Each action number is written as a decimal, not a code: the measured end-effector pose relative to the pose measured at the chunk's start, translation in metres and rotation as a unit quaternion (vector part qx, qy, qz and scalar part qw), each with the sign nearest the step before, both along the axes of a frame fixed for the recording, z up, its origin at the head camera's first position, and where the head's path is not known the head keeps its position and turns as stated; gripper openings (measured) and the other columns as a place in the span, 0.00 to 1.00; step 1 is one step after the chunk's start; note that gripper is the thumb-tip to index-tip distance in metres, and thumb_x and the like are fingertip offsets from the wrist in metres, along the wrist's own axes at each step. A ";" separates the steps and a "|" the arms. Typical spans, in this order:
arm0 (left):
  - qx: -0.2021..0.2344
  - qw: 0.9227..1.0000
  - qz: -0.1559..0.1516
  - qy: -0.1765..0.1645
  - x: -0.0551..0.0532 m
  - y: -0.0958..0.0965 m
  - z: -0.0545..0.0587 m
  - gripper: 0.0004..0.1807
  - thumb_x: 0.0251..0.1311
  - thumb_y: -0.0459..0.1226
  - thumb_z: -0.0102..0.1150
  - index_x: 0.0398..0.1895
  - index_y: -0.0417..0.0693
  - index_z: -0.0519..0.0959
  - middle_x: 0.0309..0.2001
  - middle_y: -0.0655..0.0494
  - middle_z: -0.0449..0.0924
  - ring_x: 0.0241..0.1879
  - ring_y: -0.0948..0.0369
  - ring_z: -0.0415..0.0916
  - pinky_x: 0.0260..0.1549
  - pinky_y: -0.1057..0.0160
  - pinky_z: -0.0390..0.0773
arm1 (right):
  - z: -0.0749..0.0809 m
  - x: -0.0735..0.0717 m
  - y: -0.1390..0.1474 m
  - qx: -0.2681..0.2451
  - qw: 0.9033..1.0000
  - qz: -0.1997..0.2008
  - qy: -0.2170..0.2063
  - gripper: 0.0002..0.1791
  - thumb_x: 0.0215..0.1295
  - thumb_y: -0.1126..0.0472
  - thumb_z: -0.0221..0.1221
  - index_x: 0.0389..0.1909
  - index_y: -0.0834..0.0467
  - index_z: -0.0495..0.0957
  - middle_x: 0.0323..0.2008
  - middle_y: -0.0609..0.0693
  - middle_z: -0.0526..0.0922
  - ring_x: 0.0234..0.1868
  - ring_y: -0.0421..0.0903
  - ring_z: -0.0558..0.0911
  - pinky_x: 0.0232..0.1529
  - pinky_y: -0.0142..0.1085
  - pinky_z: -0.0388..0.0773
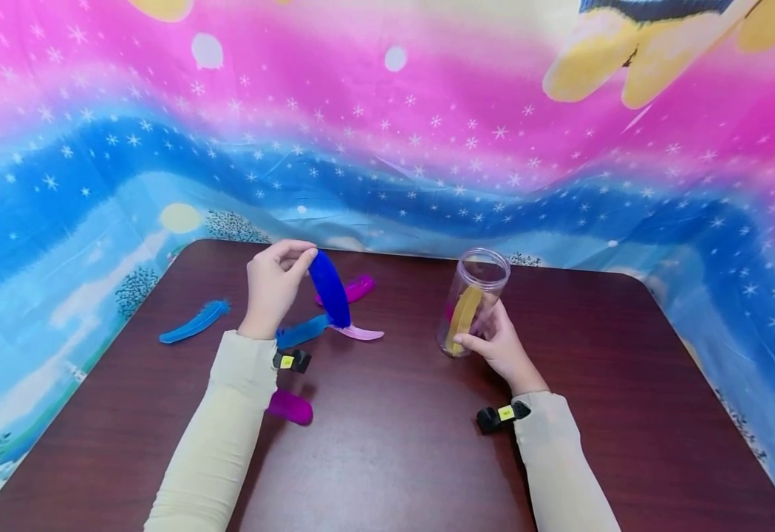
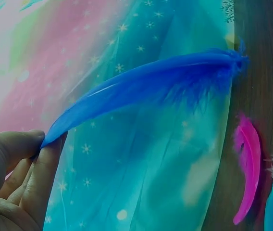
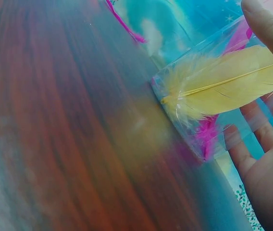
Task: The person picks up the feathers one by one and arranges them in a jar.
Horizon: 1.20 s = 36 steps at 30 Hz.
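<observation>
My left hand (image 1: 277, 283) pinches a dark blue feather (image 1: 329, 287) by its tip between thumb and fingers. The feather hangs down over other feathers in the head view, its fluffy quill end (image 2: 230, 65) pointing away from the fingers. On the right, my right hand (image 1: 499, 349) grips a clear open-topped jar (image 1: 483, 266) around its lower side. A yellow feather (image 3: 232, 84) stands inside the jar, with a magenta feather (image 3: 207, 134) behind it. The jar's bottom is close over the table in the right wrist view.
On the brown table (image 1: 387, 443) lie a light blue feather (image 1: 196, 322), another blue one (image 1: 302, 332), a pale pink one (image 1: 363, 334) and a magenta one (image 1: 359, 289). Another magenta feather (image 1: 292, 408) is partly hidden by the left sleeve. A patterned cloth (image 1: 387, 162) hangs behind the table.
</observation>
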<state>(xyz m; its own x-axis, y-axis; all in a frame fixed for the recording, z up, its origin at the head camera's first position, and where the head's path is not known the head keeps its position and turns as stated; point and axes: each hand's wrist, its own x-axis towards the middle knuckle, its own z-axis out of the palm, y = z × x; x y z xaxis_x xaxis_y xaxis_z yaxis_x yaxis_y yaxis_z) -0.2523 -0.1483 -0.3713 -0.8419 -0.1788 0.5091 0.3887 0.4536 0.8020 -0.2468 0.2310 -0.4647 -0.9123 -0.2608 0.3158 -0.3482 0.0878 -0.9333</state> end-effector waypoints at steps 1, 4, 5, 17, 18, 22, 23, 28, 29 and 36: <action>0.000 1.000 -0.003 0.003 -0.001 0.002 0.001 0.12 0.67 0.40 0.66 0.46 0.41 0.87 0.41 0.48 0.89 0.37 0.55 0.88 0.36 0.73 0.82 | 0.000 0.000 0.000 0.000 1.000 0.000 0.000 0.46 0.58 0.79 0.66 0.74 0.61 0.55 0.61 0.54 0.72 0.54 0.42 0.76 0.54 0.27 0.74; 0.001 1.000 -0.008 0.011 -0.004 0.007 0.003 0.11 0.66 0.39 0.67 0.45 0.41 0.88 0.40 0.48 0.89 0.36 0.56 0.88 0.35 0.73 0.82 | 0.000 0.000 0.000 0.001 1.000 0.002 0.002 0.46 0.57 0.80 0.66 0.74 0.61 0.54 0.61 0.54 0.72 0.54 0.41 0.76 0.54 0.27 0.74; 0.001 1.000 -0.009 0.012 -0.004 0.009 0.003 0.11 0.66 0.39 0.67 0.44 0.41 0.88 0.40 0.48 0.89 0.35 0.56 0.88 0.34 0.73 0.81 | 0.000 0.000 0.000 0.000 1.000 0.003 0.002 0.46 0.57 0.80 0.66 0.74 0.61 0.54 0.62 0.54 0.72 0.54 0.41 0.76 0.54 0.27 0.74; 0.005 0.999 -0.028 0.023 -0.012 0.030 0.016 0.10 0.67 0.38 0.67 0.44 0.42 0.88 0.39 0.49 0.89 0.35 0.57 0.88 0.35 0.69 0.82 | -0.003 -0.001 0.000 -0.012 1.000 0.007 0.007 0.46 0.57 0.81 0.65 0.74 0.62 0.55 0.61 0.52 0.73 0.53 0.41 0.77 0.53 0.28 0.75; 0.002 0.999 -0.030 0.023 -0.012 0.031 0.018 0.10 0.67 0.39 0.66 0.44 0.42 0.88 0.39 0.49 0.89 0.36 0.58 0.88 0.36 0.68 0.82 | -0.004 -0.002 0.000 -0.011 1.000 0.006 0.008 0.46 0.57 0.81 0.65 0.74 0.62 0.55 0.61 0.52 0.73 0.52 0.41 0.77 0.53 0.28 0.75; -0.005 0.999 -0.035 0.027 -0.014 0.035 0.022 0.09 0.67 0.39 0.66 0.44 0.44 0.88 0.40 0.51 0.89 0.37 0.59 0.88 0.39 0.62 0.84 | -0.004 -0.002 -0.002 -0.010 1.000 0.009 0.007 0.46 0.57 0.81 0.65 0.74 0.62 0.55 0.61 0.53 0.73 0.53 0.41 0.77 0.53 0.28 0.75; -0.006 0.999 -0.035 0.029 -0.014 0.035 0.024 0.09 0.67 0.39 0.66 0.44 0.44 0.88 0.40 0.51 0.89 0.37 0.59 0.88 0.40 0.60 0.84 | -0.004 -0.003 -0.002 -0.009 1.000 0.010 0.007 0.46 0.57 0.81 0.65 0.74 0.62 0.55 0.61 0.53 0.73 0.53 0.42 0.77 0.53 0.28 0.75; -0.001 0.998 -0.043 0.042 -0.016 0.041 0.030 0.09 0.67 0.38 0.66 0.45 0.43 0.88 0.41 0.50 0.89 0.38 0.58 0.88 0.43 0.59 0.85 | -0.003 -0.002 -0.002 -0.008 1.000 0.008 0.009 0.46 0.56 0.81 0.65 0.74 0.62 0.55 0.61 0.52 0.73 0.52 0.42 0.77 0.52 0.29 0.75; 0.002 0.998 -0.046 0.043 -0.016 0.043 0.032 0.10 0.67 0.38 0.66 0.45 0.42 0.88 0.41 0.49 0.89 0.38 0.58 0.87 0.43 0.60 0.85 | -0.002 -0.002 -0.002 -0.008 1.000 0.006 0.009 0.46 0.56 0.81 0.65 0.74 0.62 0.54 0.61 0.52 0.73 0.52 0.42 0.77 0.53 0.28 0.75; 0.016 0.997 -0.059 0.053 -0.017 0.052 0.042 0.09 0.67 0.37 0.66 0.44 0.41 0.87 0.40 0.48 0.89 0.37 0.58 0.88 0.41 0.63 0.85 | -0.002 -0.001 -0.001 -0.008 1.000 0.011 0.010 0.47 0.57 0.82 0.64 0.75 0.62 0.53 0.65 0.60 0.70 0.57 0.40 0.76 0.57 0.27 0.73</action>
